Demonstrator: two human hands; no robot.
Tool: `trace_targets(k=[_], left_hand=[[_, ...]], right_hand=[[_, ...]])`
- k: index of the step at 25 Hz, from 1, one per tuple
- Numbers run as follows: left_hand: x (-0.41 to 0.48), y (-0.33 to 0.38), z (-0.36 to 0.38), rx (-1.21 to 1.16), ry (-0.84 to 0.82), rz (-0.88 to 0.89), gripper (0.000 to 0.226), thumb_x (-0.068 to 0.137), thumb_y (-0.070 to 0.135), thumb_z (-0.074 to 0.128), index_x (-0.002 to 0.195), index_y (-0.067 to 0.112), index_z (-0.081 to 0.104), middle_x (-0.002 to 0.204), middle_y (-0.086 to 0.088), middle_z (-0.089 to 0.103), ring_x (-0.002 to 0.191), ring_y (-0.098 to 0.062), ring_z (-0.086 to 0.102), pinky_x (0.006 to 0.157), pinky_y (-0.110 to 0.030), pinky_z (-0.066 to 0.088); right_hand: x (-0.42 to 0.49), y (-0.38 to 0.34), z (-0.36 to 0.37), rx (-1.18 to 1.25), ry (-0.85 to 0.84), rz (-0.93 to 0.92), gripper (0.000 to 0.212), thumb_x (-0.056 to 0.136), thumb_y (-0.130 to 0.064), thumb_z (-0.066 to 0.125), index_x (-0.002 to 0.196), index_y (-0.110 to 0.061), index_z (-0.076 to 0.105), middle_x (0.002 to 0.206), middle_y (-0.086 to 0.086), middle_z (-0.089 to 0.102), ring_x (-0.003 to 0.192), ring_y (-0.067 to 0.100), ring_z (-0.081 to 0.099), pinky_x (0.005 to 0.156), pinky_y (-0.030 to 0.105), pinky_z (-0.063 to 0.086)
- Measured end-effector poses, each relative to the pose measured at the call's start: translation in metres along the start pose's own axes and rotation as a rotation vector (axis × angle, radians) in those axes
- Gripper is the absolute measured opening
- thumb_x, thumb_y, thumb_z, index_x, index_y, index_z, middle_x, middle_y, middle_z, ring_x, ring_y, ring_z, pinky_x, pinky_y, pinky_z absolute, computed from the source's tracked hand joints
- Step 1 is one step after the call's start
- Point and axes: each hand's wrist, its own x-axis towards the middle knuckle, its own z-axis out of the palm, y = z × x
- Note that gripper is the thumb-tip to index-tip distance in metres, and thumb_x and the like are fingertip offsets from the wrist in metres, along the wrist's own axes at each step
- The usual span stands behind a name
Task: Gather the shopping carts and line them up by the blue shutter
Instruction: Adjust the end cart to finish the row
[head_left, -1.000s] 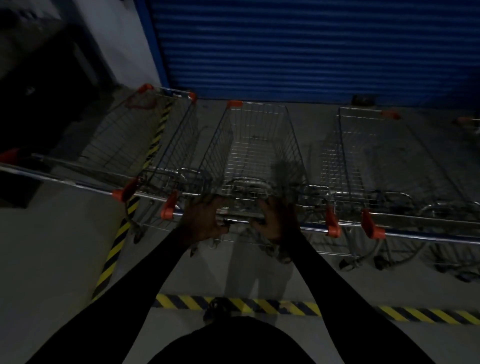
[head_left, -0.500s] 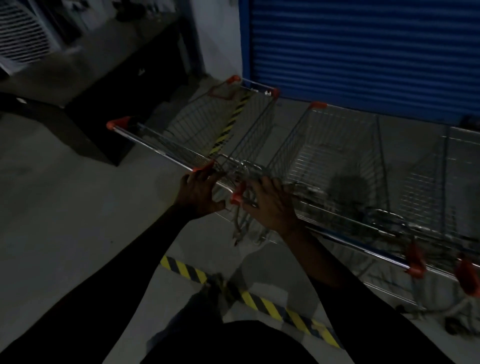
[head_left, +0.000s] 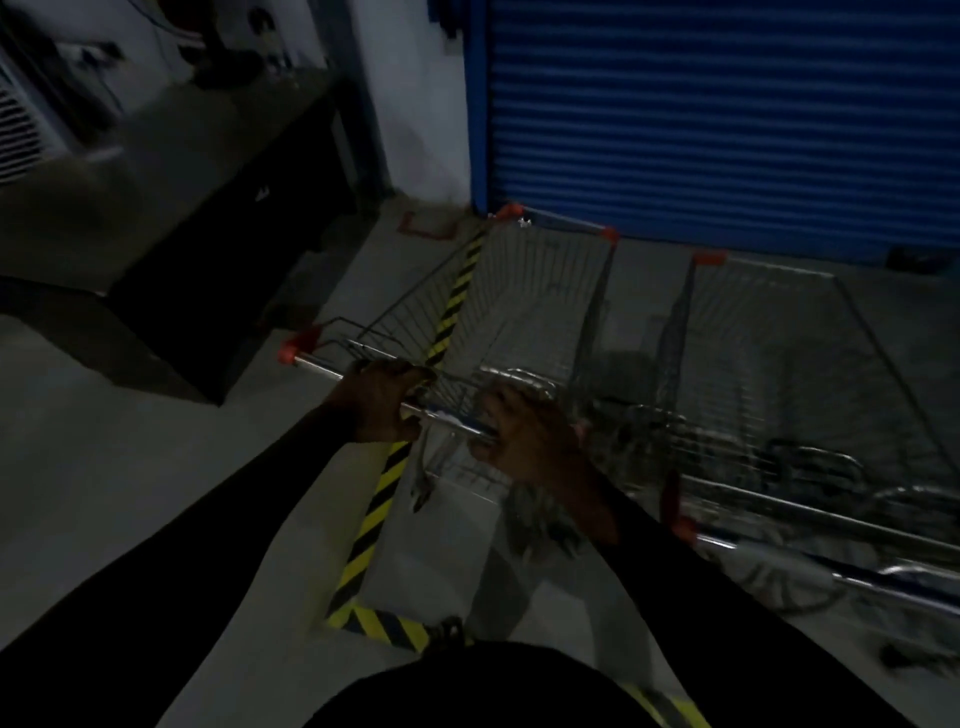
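Observation:
The leftmost wire shopping cart (head_left: 540, 291) points at the blue shutter (head_left: 722, 119), its front rim close to the shutter's left post. My left hand (head_left: 382, 400) and my right hand (head_left: 524, 441) both grip its chrome handle bar (head_left: 447, 415), which has an orange end cap at the left. To its right stands a second cart (head_left: 769, 343), also nose toward the shutter, with its handle running off toward the lower right. The scene is dim and partly blurred.
A yellow-and-black hazard stripe (head_left: 384, 493) runs along the floor under the left cart and turns along the bottom. A dark block-like counter (head_left: 218, 249) stands to the left. A white wall pillar (head_left: 415, 98) borders the shutter.
Both hands have left the middle cart's handle and moved left onto the leftmost cart's handle. My view has swung left, so the third cart has gone out of frame.

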Motion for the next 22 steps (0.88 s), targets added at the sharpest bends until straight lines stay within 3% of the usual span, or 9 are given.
trace_targets(k=[3,6,9,13,17,22], left_hand=[[0.014,-0.045,0.006,0.013,-0.147,0.044,0.072,0.061,0.056,0.055,0.128,0.03,0.052,0.121,-0.003,0.062,0.111,-0.026,0.058,0.092,-0.041,0.042],[0.031,-0.072,0.017,0.125,-0.26,0.088,0.053,0.071,0.051,0.062,0.118,0.027,0.057,0.11,-0.002,0.066,0.104,-0.025,0.06,0.088,-0.037,0.044],[0.043,-0.085,0.025,0.212,-0.243,0.115,0.038,0.076,0.051,0.061,0.103,0.024,0.063,0.104,-0.003,0.068,0.099,-0.024,0.063,0.081,-0.034,0.05],[0.048,-0.084,0.031,0.302,-0.163,0.173,0.035,0.082,0.049,0.057,0.103,0.022,0.067,0.105,-0.002,0.069,0.101,-0.024,0.063,0.081,-0.033,0.048],[0.057,-0.085,0.035,0.226,-0.164,0.15,0.034,0.078,0.05,0.058,0.096,0.023,0.068,0.1,-0.003,0.07,0.097,-0.026,0.064,0.079,-0.035,0.05],[0.082,-0.07,0.037,0.18,-0.145,0.17,0.034,0.076,0.048,0.059,0.093,0.019,0.068,0.099,-0.006,0.07,0.096,-0.028,0.065,0.079,-0.035,0.05]], right_hand=[[0.021,-0.025,0.013,0.025,-0.167,0.102,0.072,0.076,-0.058,0.057,0.135,-0.018,0.047,0.134,0.008,0.052,0.121,0.031,0.05,0.095,0.037,0.041],[0.036,-0.028,0.015,-0.012,-0.198,0.108,0.065,0.074,-0.048,0.065,0.131,-0.019,0.049,0.132,0.007,0.055,0.121,0.03,0.05,0.096,0.037,0.041],[0.049,-0.033,0.022,-0.04,-0.229,0.146,0.054,0.075,-0.042,0.064,0.124,-0.021,0.057,0.123,0.005,0.062,0.115,0.026,0.055,0.091,0.033,0.045],[0.053,-0.04,0.039,-0.043,-0.135,0.225,0.029,0.075,-0.036,0.064,0.097,-0.016,0.067,0.095,0.007,0.068,0.094,0.029,0.065,0.074,0.032,0.05],[0.057,-0.04,0.032,-0.138,-0.279,0.399,0.039,0.083,-0.042,0.057,0.115,-0.018,0.06,0.112,0.009,0.065,0.106,0.031,0.061,0.085,0.038,0.049],[0.067,-0.023,0.023,-0.209,-0.284,0.456,0.035,0.085,-0.039,0.056,0.109,-0.016,0.063,0.112,0.01,0.065,0.107,0.031,0.061,0.086,0.037,0.048]])
